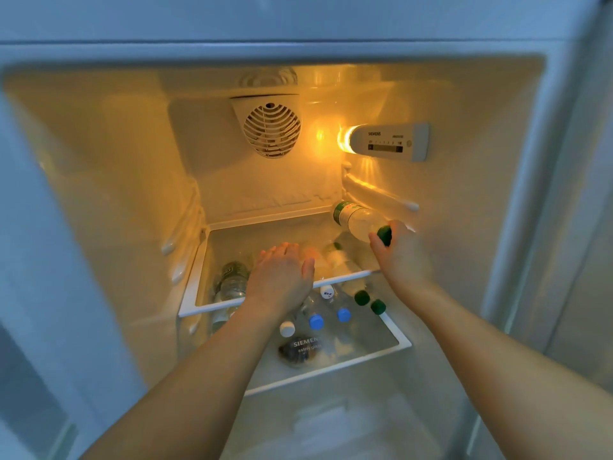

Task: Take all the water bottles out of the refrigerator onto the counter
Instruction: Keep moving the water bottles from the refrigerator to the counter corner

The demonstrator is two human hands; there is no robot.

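Inside the open refrigerator, my right hand (403,257) grips a clear water bottle (356,219) by its green-capped neck, lifted above the upper glass shelf (265,297). My left hand (282,272) reaches over that shelf with fingers straight, palm down, holding nothing. Another clear bottle (234,282) lies at the left of this shelf. A green-capped bottle (345,263) lies near its right. Through the glass, several bottles with blue caps (315,322), white caps (287,328) and green caps (361,297) lie on the lower shelf (403,341).
A round fan grille (272,131) sits on the back wall. A lit control panel (389,142) juts from the right wall. A dark object (297,355) lies at the front of the lower shelf. Shelf rails line both side walls.
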